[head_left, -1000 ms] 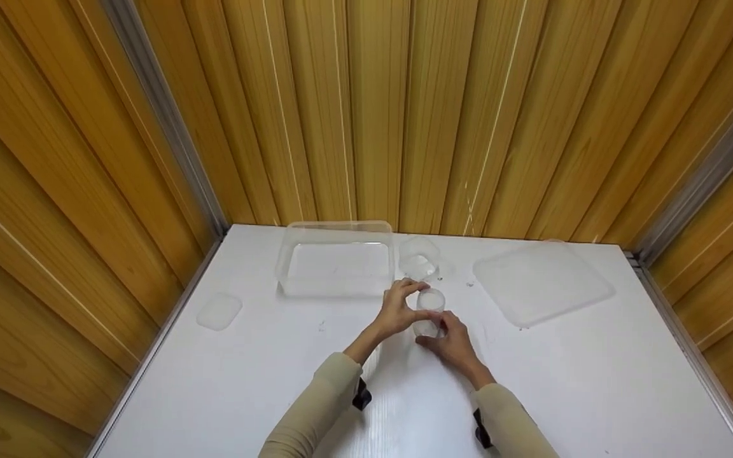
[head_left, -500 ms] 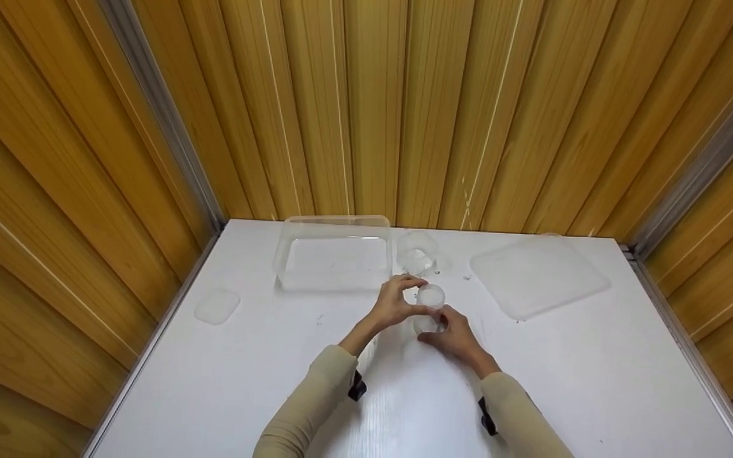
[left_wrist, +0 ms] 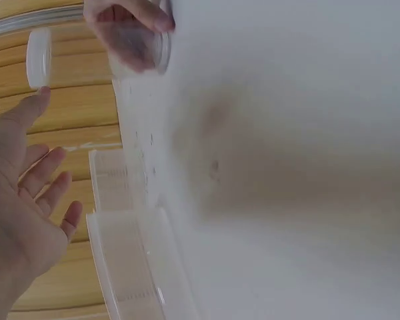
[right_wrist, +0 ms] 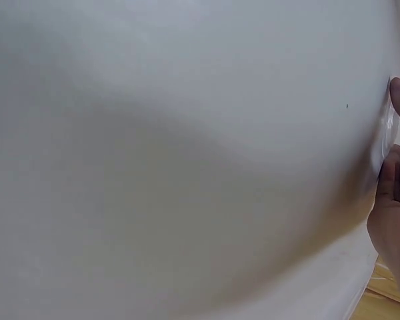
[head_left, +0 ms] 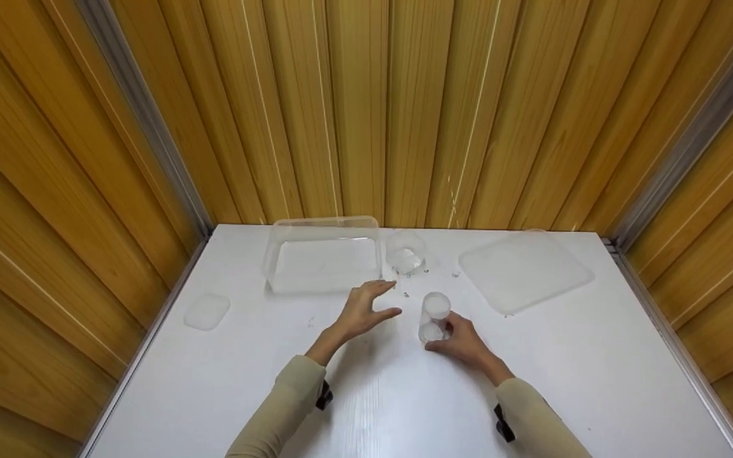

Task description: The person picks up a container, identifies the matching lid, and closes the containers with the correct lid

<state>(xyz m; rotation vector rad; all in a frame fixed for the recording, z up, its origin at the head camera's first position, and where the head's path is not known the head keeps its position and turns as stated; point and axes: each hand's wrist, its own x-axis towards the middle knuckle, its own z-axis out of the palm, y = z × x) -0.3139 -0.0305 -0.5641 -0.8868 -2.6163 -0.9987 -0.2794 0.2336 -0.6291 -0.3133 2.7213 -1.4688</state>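
A clear cylindrical jar [head_left: 431, 323] stands upright on the white table, topped by a white lid [head_left: 436, 305]. My right hand [head_left: 465, 343] grips it low near the base, thumb in front and fingers behind. In the right wrist view only the fingers and a sliver of the jar's base [right_wrist: 388, 127] show at the edge. My left hand [head_left: 360, 310] hovers left of the jar with thumb and fingers spread, holding nothing. From the left wrist view its thumb overlaps the edge of the lid [left_wrist: 39, 59], and its palm [left_wrist: 20, 220] faces the camera.
At the back left stands a large clear rectangular container [head_left: 322, 289]. Beside it is a smaller clear container [head_left: 406, 251]. A big translucent lid [head_left: 525, 270] lies at the back right, a small translucent lid [head_left: 207, 312] at the left. Corrugated wood-look walls [head_left: 354, 114] enclose the table [head_left: 398, 407].
My left hand has let go of the jar's lid and moved left, its fingers spreading. The right hand keeps its hold low on the jar. The head view has shifted slightly.
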